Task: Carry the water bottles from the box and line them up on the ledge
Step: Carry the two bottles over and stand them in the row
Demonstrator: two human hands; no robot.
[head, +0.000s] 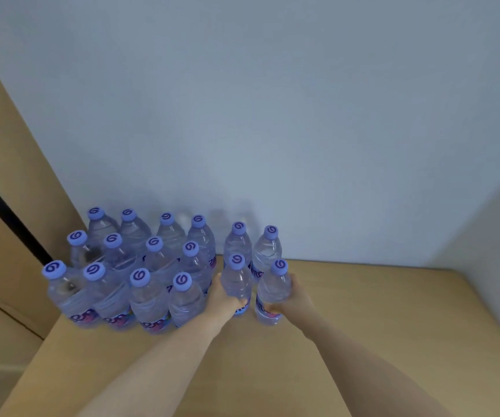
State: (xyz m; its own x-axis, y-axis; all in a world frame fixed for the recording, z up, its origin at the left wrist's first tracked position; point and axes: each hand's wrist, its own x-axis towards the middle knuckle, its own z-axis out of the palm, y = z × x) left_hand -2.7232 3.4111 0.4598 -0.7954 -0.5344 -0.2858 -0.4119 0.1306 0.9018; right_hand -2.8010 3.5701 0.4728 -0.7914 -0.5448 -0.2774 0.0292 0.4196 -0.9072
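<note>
Head view of the tan ledge [363, 341] against a pale wall [272, 115]. Left hand [223, 299] — fingers [240, 302] curled closely round the lower body of an upright water bottle [236, 278], thumb on the near side. Right hand [295, 299] — fingers wrapped round a second upright bottle [274, 291] at its labelled waist; both bottles stand with their bases at the ledge surface, though whether they rest on it fully cannot be told. The two held bottles stand just beside each other, apart by a narrow gap. Directly behind them, nearer the wall, two more capped bottles [253, 248] stand side by side. Left of the held pair, a block of twelve bottles [134, 266] stands in three rows of four, all upright with purple swirl-marked caps, the nearest of them touching the left hand's wrist side. A tan panel [8, 176] rises left of the block.
</note>
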